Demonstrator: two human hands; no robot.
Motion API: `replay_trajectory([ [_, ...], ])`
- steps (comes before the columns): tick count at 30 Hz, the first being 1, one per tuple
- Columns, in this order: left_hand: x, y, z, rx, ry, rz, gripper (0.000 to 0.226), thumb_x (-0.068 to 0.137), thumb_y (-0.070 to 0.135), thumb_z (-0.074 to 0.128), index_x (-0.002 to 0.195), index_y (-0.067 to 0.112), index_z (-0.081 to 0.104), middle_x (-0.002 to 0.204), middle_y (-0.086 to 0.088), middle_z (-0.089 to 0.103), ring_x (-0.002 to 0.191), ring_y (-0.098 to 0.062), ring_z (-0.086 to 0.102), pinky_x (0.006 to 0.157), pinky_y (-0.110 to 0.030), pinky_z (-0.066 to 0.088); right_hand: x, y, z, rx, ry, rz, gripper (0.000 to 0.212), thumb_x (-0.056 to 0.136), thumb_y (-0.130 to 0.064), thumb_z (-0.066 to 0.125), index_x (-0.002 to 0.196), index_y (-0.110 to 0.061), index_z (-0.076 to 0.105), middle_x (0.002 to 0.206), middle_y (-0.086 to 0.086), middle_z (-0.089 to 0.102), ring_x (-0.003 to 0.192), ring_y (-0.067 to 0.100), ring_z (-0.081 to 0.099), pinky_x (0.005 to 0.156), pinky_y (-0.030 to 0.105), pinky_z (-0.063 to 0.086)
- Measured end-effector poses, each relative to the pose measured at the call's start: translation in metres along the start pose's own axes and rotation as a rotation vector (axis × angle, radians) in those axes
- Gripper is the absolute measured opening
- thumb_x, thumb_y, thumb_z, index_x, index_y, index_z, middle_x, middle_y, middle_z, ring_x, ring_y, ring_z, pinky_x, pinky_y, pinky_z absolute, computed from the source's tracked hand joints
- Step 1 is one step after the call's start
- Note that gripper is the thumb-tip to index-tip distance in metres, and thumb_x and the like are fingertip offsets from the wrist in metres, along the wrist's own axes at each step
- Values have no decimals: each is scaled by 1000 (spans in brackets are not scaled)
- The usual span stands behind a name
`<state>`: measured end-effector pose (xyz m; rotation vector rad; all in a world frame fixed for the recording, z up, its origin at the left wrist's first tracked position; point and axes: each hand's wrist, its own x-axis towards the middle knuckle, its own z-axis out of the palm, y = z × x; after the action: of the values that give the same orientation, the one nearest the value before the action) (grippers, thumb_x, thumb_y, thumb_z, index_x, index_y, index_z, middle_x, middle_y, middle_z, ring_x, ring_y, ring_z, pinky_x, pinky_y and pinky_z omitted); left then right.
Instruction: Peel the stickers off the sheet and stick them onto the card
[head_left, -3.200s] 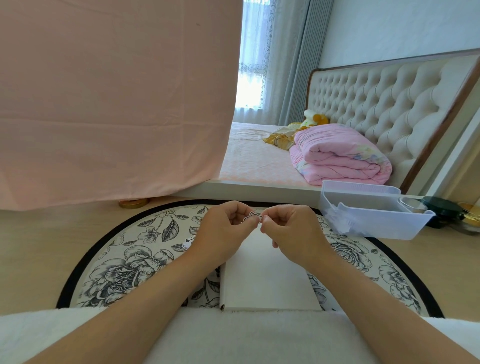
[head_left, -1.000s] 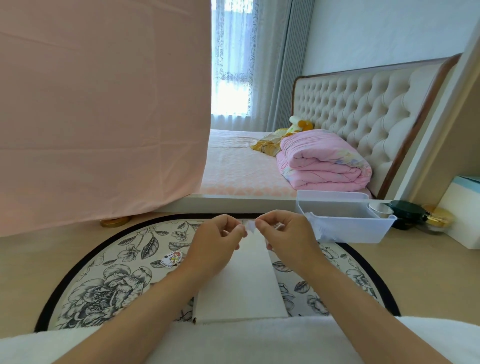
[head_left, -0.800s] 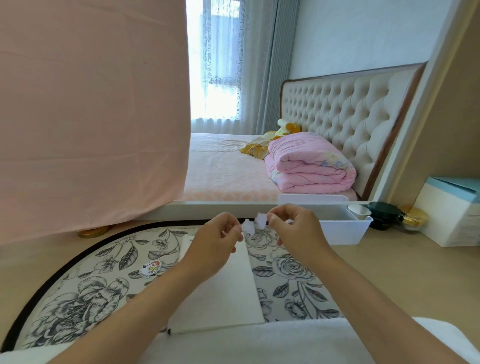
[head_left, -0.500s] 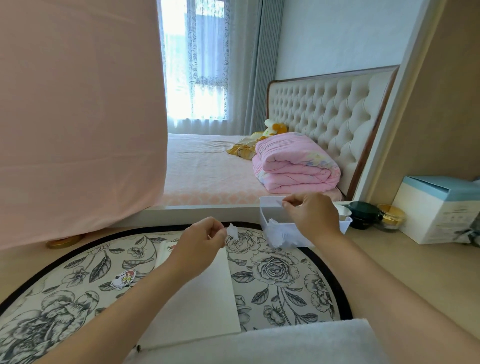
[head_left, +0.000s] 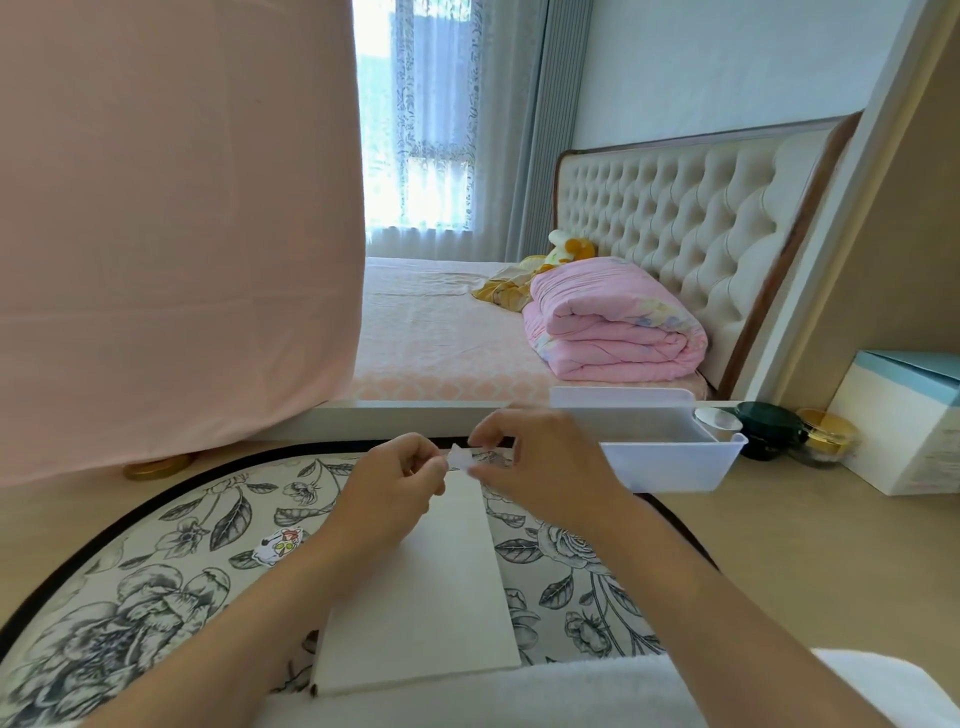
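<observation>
Head view: we see the left hand (head_left: 395, 480) and the right hand (head_left: 543, 467) each pinching a small white sticker (head_left: 460, 458) held between them, above the card (head_left: 431, 597). A second sticker (head_left: 278, 543) lies left of the left hand.

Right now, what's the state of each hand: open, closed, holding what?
Left hand: fingers pinch the white sticker piece above the card.
Right hand: fingers pinch the same piece at its other edge.
</observation>
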<state>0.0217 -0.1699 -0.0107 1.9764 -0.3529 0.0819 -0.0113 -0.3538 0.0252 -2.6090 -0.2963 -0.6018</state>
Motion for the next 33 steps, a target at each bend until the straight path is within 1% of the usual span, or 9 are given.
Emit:
replay_trajectory([
  [3, -3, -4, -7, -96, 7, -30, 18, 94, 17, 58, 79, 16, 66, 71, -1, 71, 57, -11, 61, 55, -25, 44, -2, -11, 25, -50, 55, -95, 20, 78, -43, 79, 95, -36, 72, 94, -18, 68, 79, -1, 62, 67, 19, 50],
  [6, -4, -7, -12, -147, -1, -49, 18, 95, 19, 57, 81, 13, 67, 70, 2, 70, 58, -12, 62, 54, -28, 44, 2, -14, 39, -68, 185, -146, 9, 82, -39, 78, 87, -34, 74, 88, -17, 69, 72, -1, 63, 61, 22, 54],
  [8, -3, -8, -15, -220, -24, -65, 19, 96, 21, 56, 85, 11, 67, 71, 1, 69, 59, -15, 61, 53, -30, 44, 4, -15, 43, -14, 217, -112, 3, 83, -36, 77, 84, -34, 75, 85, -19, 69, 67, -6, 58, 60, 17, 50],
  [10, 0, -8, -19, -348, -56, -96, 28, 96, 34, 55, 90, 9, 67, 74, -2, 70, 61, -18, 61, 51, -30, 44, 5, -19, 45, 140, 199, 16, 3, 83, -32, 78, 81, -34, 77, 81, -20, 69, 65, -6, 57, 62, 13, 45],
  [12, 2, -8, -23, -405, -59, -107, 39, 91, 47, 51, 95, 11, 67, 76, -3, 71, 62, -19, 63, 52, -30, 46, 7, -24, 44, 447, 143, 208, 6, 83, -25, 80, 78, -29, 78, 75, -15, 72, 61, -3, 59, 63, 18, 49],
  [15, 3, -10, -27, -262, -29, -73, 21, 98, 33, 57, 97, 16, 68, 81, 1, 75, 66, -16, 67, 56, -30, 49, 7, -30, 41, 856, 60, 450, 5, 86, -22, 78, 82, -20, 79, 68, -5, 71, 52, 8, 57, 50, 22, 45],
  [18, 1, -13, -26, -199, -35, -62, 11, 97, 22, 61, 91, 16, 69, 78, 5, 75, 65, -11, 67, 55, -27, 48, 4, -28, 43, 1067, -25, 589, 9, 91, -21, 73, 94, -15, 78, 82, 0, 72, 55, 12, 57, 48, 24, 39],
  [28, 5, -14, -26, -228, 8, -68, 10, 98, 24, 61, 95, 15, 65, 79, 2, 76, 63, -14, 68, 53, -27, 47, 1, -26, 49, 1140, -118, 611, 15, 94, -21, 68, 103, -15, 78, 90, 1, 74, 63, 15, 59, 53, 26, 40],
  [33, 5, -17, -25, -186, -4, -17, 15, 98, 19, 61, 85, 15, 66, 72, 4, 73, 58, -10, 64, 53, -17, 42, 0, -25, 51, 1070, -104, 562, 15, 96, -19, 65, 102, -21, 79, 92, 1, 75, 62, 15, 60, 51, 26, 41],
])
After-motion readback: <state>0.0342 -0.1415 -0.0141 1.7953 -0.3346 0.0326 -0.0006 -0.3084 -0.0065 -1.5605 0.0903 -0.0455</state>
